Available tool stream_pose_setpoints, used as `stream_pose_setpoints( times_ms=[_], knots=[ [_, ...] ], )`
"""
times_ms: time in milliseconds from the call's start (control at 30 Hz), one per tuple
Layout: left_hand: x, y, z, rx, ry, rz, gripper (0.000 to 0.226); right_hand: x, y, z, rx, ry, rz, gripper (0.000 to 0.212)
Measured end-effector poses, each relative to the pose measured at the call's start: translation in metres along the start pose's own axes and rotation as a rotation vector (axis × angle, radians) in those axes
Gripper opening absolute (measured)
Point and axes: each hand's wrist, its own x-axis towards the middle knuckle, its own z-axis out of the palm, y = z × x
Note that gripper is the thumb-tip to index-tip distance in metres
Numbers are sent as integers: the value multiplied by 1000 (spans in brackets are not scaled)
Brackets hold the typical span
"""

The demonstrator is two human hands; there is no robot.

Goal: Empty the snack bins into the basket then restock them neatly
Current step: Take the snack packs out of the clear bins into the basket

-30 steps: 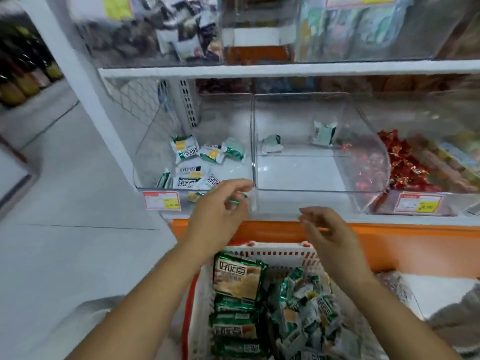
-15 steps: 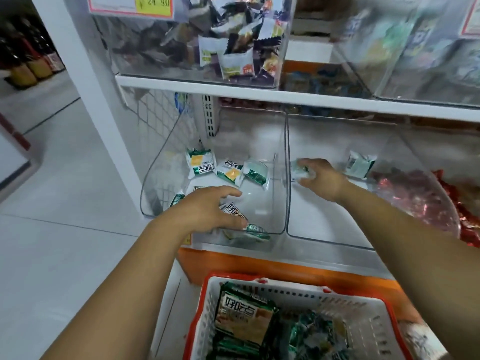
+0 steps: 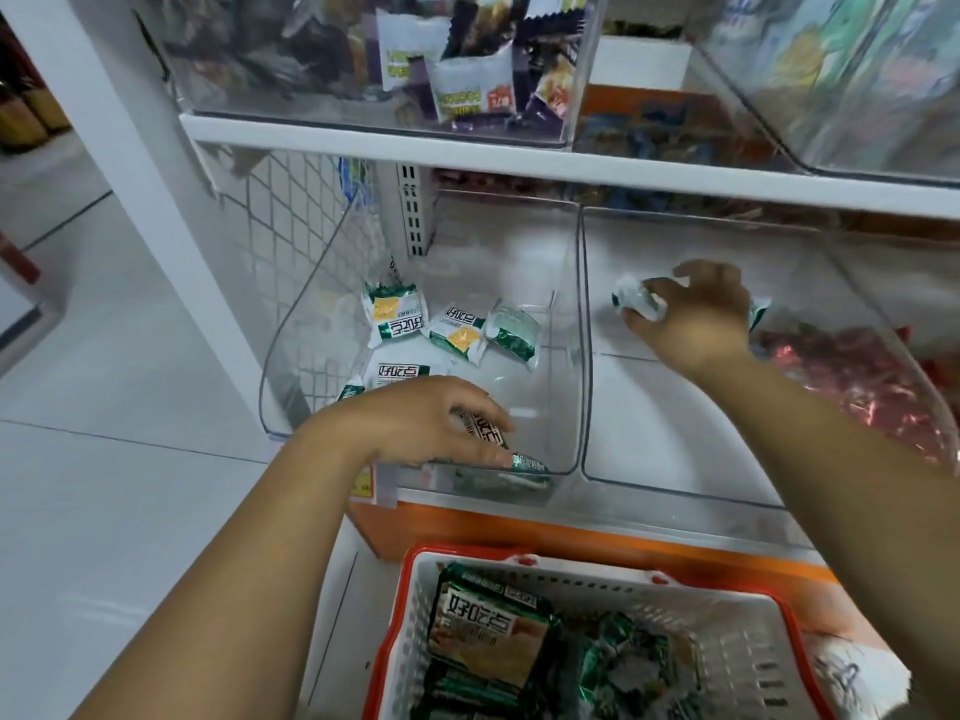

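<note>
Two clear snack bins stand side by side on the lower shelf. The left bin [image 3: 563, 324] holds several green-and-white snack packets [image 3: 397, 314]. My left hand [image 3: 431, 420] reaches into its front and grips a packet [image 3: 485, 431] there. In the right bin [image 3: 675, 480] my right hand [image 3: 696, 314] pinches a small crumpled packet [image 3: 636, 301]; another packet [image 3: 757, 311] peeks out behind that hand. Below the shelf sits the white basket with a red rim [image 3: 737, 662], holding big green packs [image 3: 488, 621] and several small packets.
A third clear bin [image 3: 883, 387] at the right holds red-wrapped sweets. Bins of mixed snacks [image 3: 467, 70] fill the upper shelf [image 3: 519, 158]. A wire mesh panel [image 3: 291, 210] closes the shelf's left end. White floor tiles lie to the left.
Both hands went from above the basket into the bins. The left hand took hold of a packet at the left bin's front; the right hand closed on a small packet in the right bin.
</note>
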Motion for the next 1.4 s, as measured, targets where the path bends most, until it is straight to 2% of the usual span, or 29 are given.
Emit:
stream_pose_setpoints(
  times_ms=[100,200,333,467,633,767,833,900,967,1067,1200,1300,1400],
  knots=[
    [-3,0,1,-52,45,7,49,2,25,4,-91,-142,101,50],
    [-2,-3,2,-43,59,29,47,-3,41,18,21,-259,88,55],
    [-3,-1,4,-30,31,24,36,-8,45,19,11,-206,43,41],
    [-2,0,3,-32,36,-19,28,-15,44,10,-84,-174,92,40],
    [1,-2,2,2,61,-51,29,-25,42,5,194,-323,19,41],
    [5,-6,4,-5,94,-42,30,-41,30,-2,279,-302,-129,38],
    [6,-4,5,-11,110,-21,26,-46,23,-4,389,-314,-161,29],
    [6,0,7,-31,91,-13,30,-50,20,-5,510,-378,-119,22],
    [9,4,10,26,56,-30,40,-53,19,-6,647,-428,-83,31],
    [14,7,13,91,55,-68,34,-58,14,-9,806,-500,-39,24],
    [14,8,15,90,134,-92,24,-62,15,-9,849,-583,89,29],
    [14,7,15,65,186,-84,23,-62,15,-8,840,-571,111,31],
    [11,8,15,41,336,-28,22,-66,11,-11,816,-565,132,30]
  ],
)
